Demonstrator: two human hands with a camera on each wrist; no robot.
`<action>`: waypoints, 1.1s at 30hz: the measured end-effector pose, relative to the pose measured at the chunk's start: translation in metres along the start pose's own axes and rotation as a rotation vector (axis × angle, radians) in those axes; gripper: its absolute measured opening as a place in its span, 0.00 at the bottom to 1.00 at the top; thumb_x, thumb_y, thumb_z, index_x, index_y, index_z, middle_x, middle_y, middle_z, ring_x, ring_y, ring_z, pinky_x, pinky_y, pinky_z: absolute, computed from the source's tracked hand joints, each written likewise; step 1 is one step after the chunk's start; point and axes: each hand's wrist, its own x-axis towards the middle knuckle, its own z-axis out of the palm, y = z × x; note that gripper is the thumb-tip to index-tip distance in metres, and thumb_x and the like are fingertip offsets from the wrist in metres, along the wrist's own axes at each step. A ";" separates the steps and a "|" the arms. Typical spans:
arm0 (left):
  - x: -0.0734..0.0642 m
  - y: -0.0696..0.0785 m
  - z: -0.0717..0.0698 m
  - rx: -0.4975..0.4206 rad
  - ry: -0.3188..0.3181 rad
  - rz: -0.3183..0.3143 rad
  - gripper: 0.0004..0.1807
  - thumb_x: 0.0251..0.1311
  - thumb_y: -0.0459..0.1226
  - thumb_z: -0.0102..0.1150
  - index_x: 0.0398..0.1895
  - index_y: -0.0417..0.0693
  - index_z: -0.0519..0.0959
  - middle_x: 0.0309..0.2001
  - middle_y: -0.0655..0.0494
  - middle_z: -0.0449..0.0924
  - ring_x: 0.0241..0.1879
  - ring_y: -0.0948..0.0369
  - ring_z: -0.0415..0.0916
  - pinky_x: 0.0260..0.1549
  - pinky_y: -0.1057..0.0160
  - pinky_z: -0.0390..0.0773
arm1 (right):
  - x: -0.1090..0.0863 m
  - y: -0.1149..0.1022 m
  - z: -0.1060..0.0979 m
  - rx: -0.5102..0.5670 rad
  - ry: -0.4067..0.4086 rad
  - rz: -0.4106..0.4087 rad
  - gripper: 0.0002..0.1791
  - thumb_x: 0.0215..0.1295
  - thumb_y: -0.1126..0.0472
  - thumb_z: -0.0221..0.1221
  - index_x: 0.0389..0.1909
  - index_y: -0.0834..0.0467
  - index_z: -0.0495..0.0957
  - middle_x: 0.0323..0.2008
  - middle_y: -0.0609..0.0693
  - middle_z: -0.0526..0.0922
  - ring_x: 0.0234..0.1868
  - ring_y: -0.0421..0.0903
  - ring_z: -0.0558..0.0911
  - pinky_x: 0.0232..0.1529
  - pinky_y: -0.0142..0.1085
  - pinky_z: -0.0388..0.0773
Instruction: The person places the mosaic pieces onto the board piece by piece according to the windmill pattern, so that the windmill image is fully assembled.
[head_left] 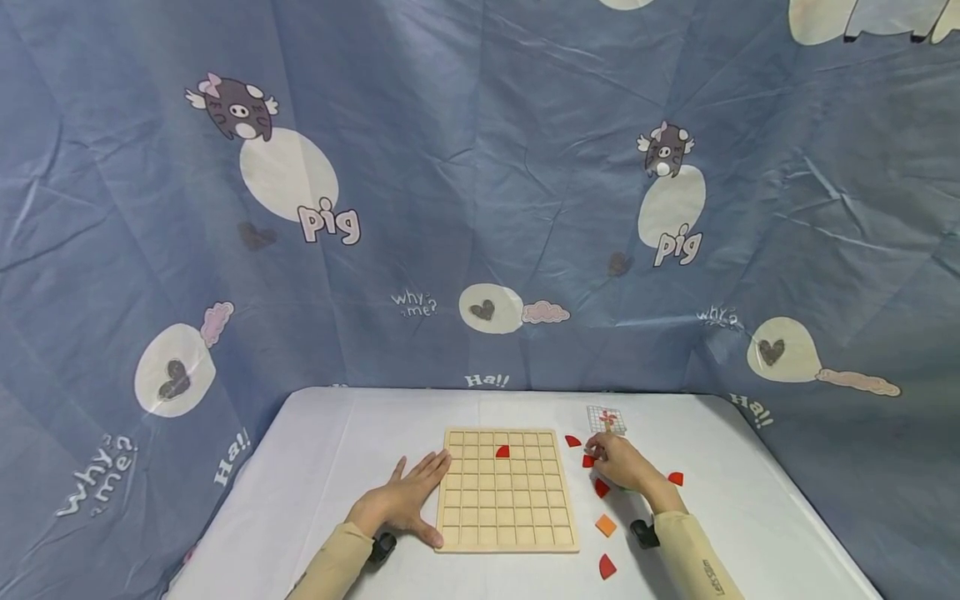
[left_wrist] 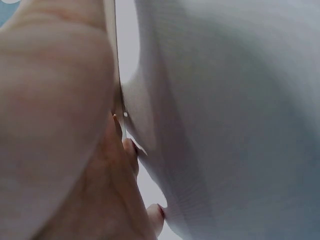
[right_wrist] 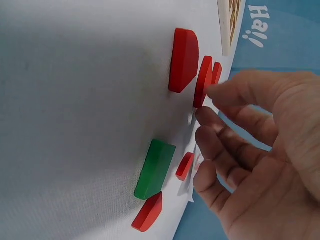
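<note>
My left hand (head_left: 405, 498) lies with fingers spread at the left edge of a pale wooden grid board (head_left: 510, 500), fingertips and thumb touching its frame. A red quarter-round piece (head_left: 502, 452) sits in an upper cell of the board. My right hand (head_left: 621, 463) is to the right of the board, fingers loosely bent. Its thumb and fingertips are right at a red piece (head_left: 588, 461) on the table. In the right wrist view, the thumb overlaps that red piece (right_wrist: 202, 82), and the fingers are not closed round it. A green block (right_wrist: 155, 170) lies under the hand.
More red pieces lie around the right hand, at the front (head_left: 607, 567), beside the board (head_left: 572, 441) and farther right (head_left: 676, 478). An orange square (head_left: 606, 525) is right of the board. A small grid card (head_left: 606, 418) with a red figure lies behind the hand.
</note>
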 end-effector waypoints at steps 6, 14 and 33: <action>-0.001 0.000 -0.001 -0.002 -0.005 0.002 0.75 0.26 0.67 0.70 0.78 0.47 0.41 0.79 0.50 0.36 0.78 0.49 0.36 0.71 0.34 0.31 | -0.001 -0.003 0.000 0.016 -0.033 -0.015 0.15 0.49 0.72 0.63 0.39 0.56 0.82 0.29 0.47 0.77 0.30 0.41 0.71 0.31 0.33 0.71; -0.001 0.000 0.000 0.003 -0.009 -0.002 0.75 0.26 0.67 0.69 0.78 0.47 0.40 0.79 0.50 0.36 0.78 0.49 0.35 0.71 0.34 0.31 | 0.001 -0.006 0.004 0.031 -0.035 0.038 0.07 0.55 0.68 0.67 0.34 0.57 0.82 0.28 0.45 0.78 0.29 0.39 0.73 0.30 0.32 0.74; -0.003 0.003 -0.003 0.043 -0.008 0.005 0.75 0.28 0.69 0.68 0.77 0.45 0.41 0.79 0.49 0.37 0.77 0.48 0.37 0.71 0.33 0.34 | 0.000 -0.008 0.008 0.014 0.046 -0.060 0.15 0.54 0.78 0.58 0.38 0.57 0.82 0.32 0.48 0.81 0.35 0.43 0.79 0.37 0.40 0.81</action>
